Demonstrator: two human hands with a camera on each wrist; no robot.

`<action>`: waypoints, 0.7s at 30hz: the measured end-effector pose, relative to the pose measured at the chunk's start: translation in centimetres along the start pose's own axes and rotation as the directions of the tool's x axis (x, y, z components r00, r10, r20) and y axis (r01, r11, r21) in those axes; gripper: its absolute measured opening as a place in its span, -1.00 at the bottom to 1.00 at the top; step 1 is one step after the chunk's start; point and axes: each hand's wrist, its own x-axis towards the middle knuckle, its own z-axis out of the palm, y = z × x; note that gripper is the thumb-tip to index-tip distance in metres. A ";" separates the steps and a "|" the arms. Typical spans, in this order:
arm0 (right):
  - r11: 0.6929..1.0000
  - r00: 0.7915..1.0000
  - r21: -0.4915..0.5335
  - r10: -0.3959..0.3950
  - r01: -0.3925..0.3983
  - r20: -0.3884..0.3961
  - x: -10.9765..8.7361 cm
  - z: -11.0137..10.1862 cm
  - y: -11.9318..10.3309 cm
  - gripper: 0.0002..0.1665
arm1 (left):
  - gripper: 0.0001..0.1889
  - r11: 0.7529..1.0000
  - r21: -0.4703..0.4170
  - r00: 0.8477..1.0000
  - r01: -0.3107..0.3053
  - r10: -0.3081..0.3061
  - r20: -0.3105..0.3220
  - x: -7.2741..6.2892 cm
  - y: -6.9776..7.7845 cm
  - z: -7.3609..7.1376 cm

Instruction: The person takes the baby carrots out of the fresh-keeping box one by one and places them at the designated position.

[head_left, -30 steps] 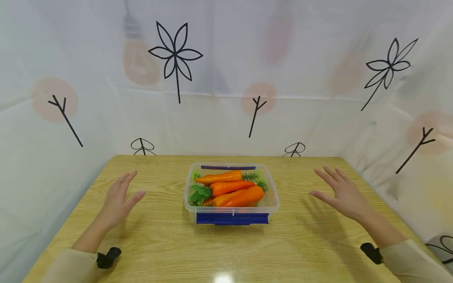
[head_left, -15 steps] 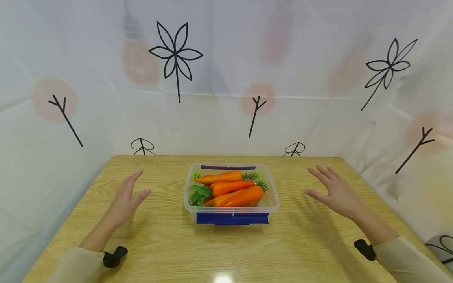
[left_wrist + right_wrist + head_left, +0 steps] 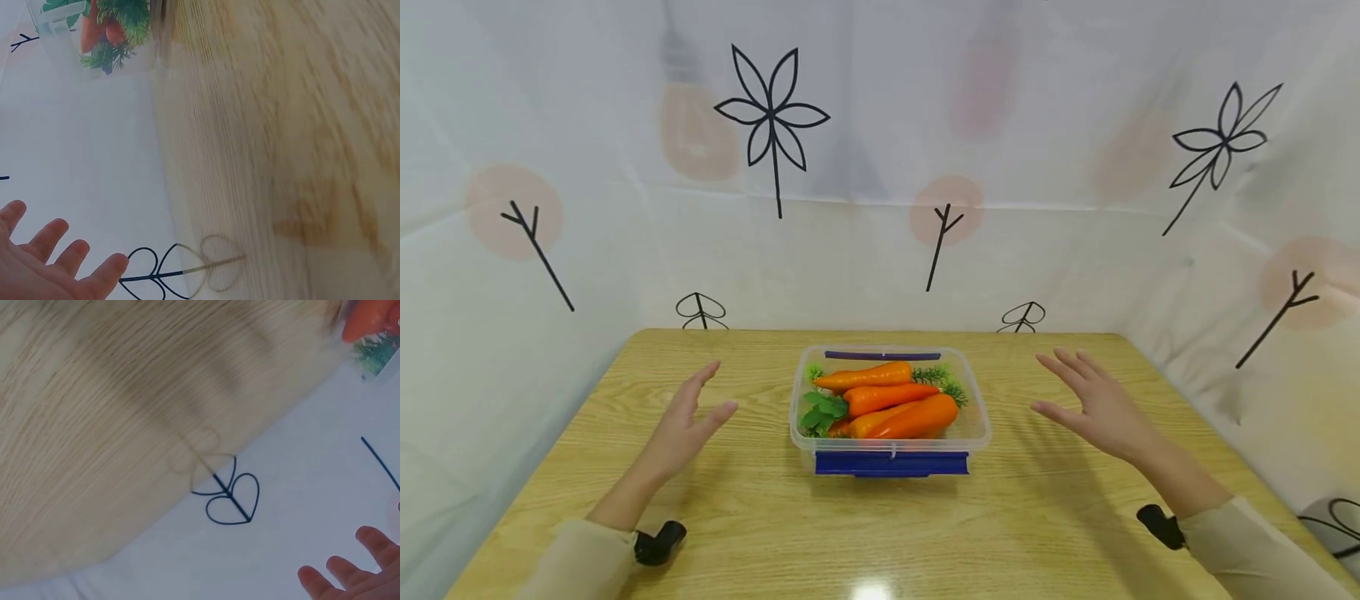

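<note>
A clear plastic box [image 3: 891,445] with blue clip flaps stands mid-table, holding several orange carrots [image 3: 917,417] with green leafy tops. No lid shows over them. To the left of the box, my left hand [image 3: 688,429] hovers with fingers extended and thumb apart, touching nothing. On the other side my right hand [image 3: 1101,412] is held in the air, its fingers spread toward the box. In the left wrist view, a corner of the box [image 3: 53,47] appears beyond my fingers [image 3: 47,240]. The right wrist view shows a carrot [image 3: 369,319] at its upper corner.
The wooden table [image 3: 880,533] bears the box. A white cloth [image 3: 865,267] with line-drawn plants hangs behind the table and along both sides. Black straps with small black devices [image 3: 658,543] sit at both wrists.
Both hands have moved inward toward the box, the left one rightward and the right one leftward. The box and carrots stay in place.
</note>
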 end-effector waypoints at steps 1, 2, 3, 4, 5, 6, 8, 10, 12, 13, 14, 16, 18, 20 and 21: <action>1.000 1.000 0.002 -0.001 0.001 0.003 0.1 0.0 -0.1 -0.12 | -0.27 1.000 -0.004 1.000 -0.002 0.002 -0.001 0.0 0.1 0.1; 1.000 1.000 0.003 -0.002 0.002 0.002 0.1 0.1 -0.1 -0.12 | -0.27 1.000 -0.005 1.000 -0.005 0.005 -0.003 0.0 0.1 0.2; 1.000 1.000 0.006 -0.002 0.002 0.002 0.2 0.2 -0.2 -0.12 | -0.27 1.000 -0.005 1.000 -0.009 0.009 -0.007 0.0 0.1 0.3; 1.000 1.000 0.008 -0.005 0.005 0.001 0.3 0.2 -0.3 -0.12 | -0.27 1.000 -0.005 1.000 -0.012 0.011 -0.010 0.0 0.2 0.4; 1.000 1.000 0.010 -0.005 0.005 0.001 0.3 0.3 -0.4 -0.12 | -0.26 1.000 -0.005 1.000 -0.014 0.014 -0.013 0.0 0.2 0.5; 1.000 1.000 0.011 -0.007 0.007 0.001 0.4 0.3 -0.5 -0.12 | -0.26 1.000 -0.006 1.000 -0.018 0.017 -0.017 0.1 0.2 0.6; 1.000 1.000 0.010 -0.008 0.008 0.004 0.5 0.4 -0.7 -0.12 | -0.26 1.000 -0.010 0.999 -0.023 0.023 -0.022 0.1 0.2 0.7; 1.000 1.000 0.009 -0.014 0.014 0.006 0.7 0.5 -0.9 -0.12 | -0.26 0.999 -0.021 0.999 -0.026 0.025 -0.022 0.2 0.3 0.9; 1.000 1.000 0.010 -0.020 0.020 0.004 0.8 0.6 -1.1 -0.12 | -0.25 0.999 -0.031 0.999 -0.027 0.026 -0.022 0.2 0.4 1.1; 1.000 1.000 0.010 -0.023 0.023 0.001 0.9 0.6 -1.1 -0.12 | -0.25 0.999 -0.037 0.999 -0.027 0.026 -0.019 0.3 0.5 1.2; 1.000 1.000 0.012 -0.027 0.027 -0.003 0.9 0.7 -1.2 -0.13 | -0.25 0.999 -0.041 1.000 -0.026 0.025 -0.018 0.3 0.6 1.3; 0.999 0.999 0.018 -0.037 0.037 -0.010 1.0 0.7 -1.4 -0.13 | -0.25 0.999 -0.046 1.000 -0.022 0.021 -0.018 0.4 0.7 1.5; 0.999 0.999 0.025 -0.045 0.045 -0.013 1.1 0.8 -1.5 -0.13 | -0.26 0.998 -0.052 1.000 -0.023 0.022 -0.018 0.5 0.8 1.8; 0.998 0.999 0.037 -0.047 0.048 -0.010 1.1 0.8 -1.7 -0.13 | -0.26 0.998 -0.063 1.000 -0.023 0.022 -0.017 0.6 1.0 2.0; 0.998 0.999 0.042 -0.049 0.049 -0.007 1.2 0.9 -1.8 -0.13 | -0.26 0.997 -0.070 1.000 -0.024 0.023 -0.017 0.6 1.0 2.1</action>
